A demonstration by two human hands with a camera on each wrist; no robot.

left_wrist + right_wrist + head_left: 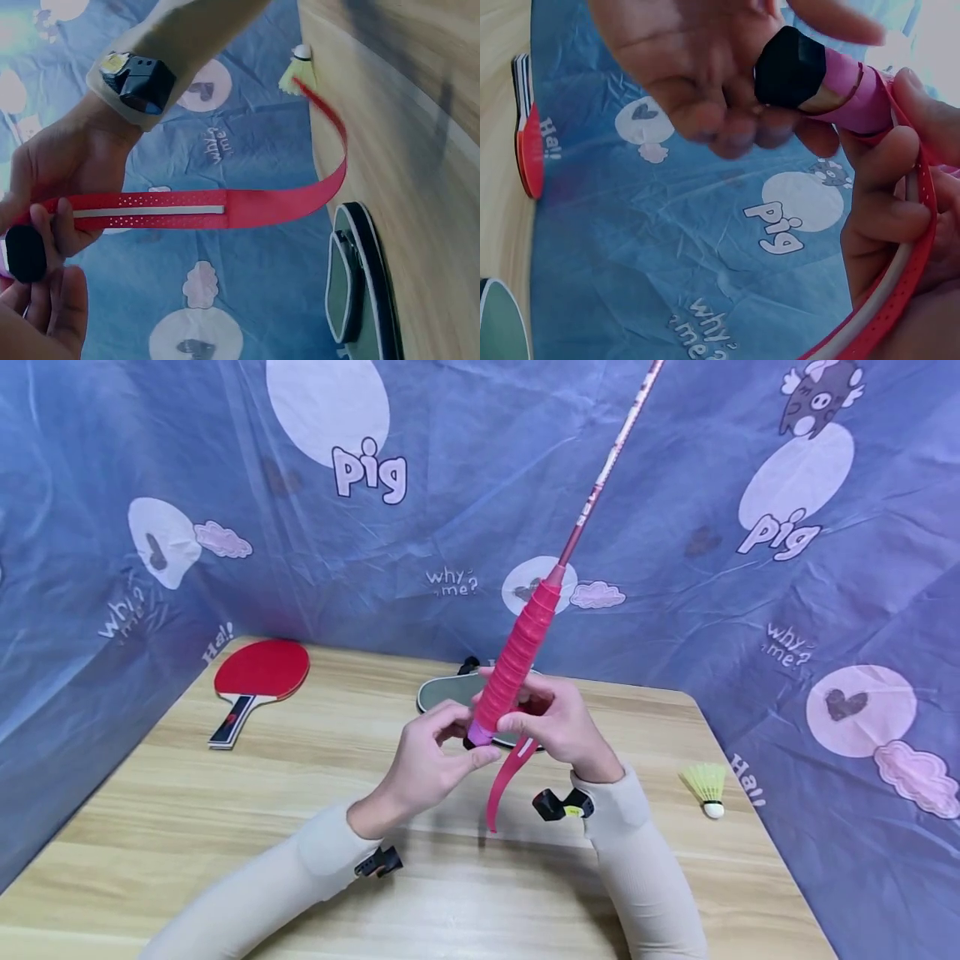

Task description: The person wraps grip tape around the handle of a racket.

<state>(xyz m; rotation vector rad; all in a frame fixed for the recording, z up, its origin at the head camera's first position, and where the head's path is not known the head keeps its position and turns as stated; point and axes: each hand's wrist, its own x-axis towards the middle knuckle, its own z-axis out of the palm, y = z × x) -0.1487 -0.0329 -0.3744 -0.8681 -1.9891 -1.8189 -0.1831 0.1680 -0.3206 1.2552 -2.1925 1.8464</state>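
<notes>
A badminton racket (581,522) slants up to the right, its head outside the head view. Red grip tape (517,652) is wound round most of the handle. The pink-purple lower handle (847,82) and black butt cap (789,67) are bare. My left hand (427,760) holds the butt end between thumb and fingers. My right hand (558,718) pinches the tape against the handle just above the bare part. From its fingers the loose tape end (277,208) hangs down, perforated, with a pale strip along its inner side.
Behind the hands lies a green case (442,691) with pale edging. A red table tennis bat (262,670) rests at the back left of the wooden table (300,793). To the right is a yellow shuttlecock (707,787). Blue printed cloth (465,510) hangs round the table.
</notes>
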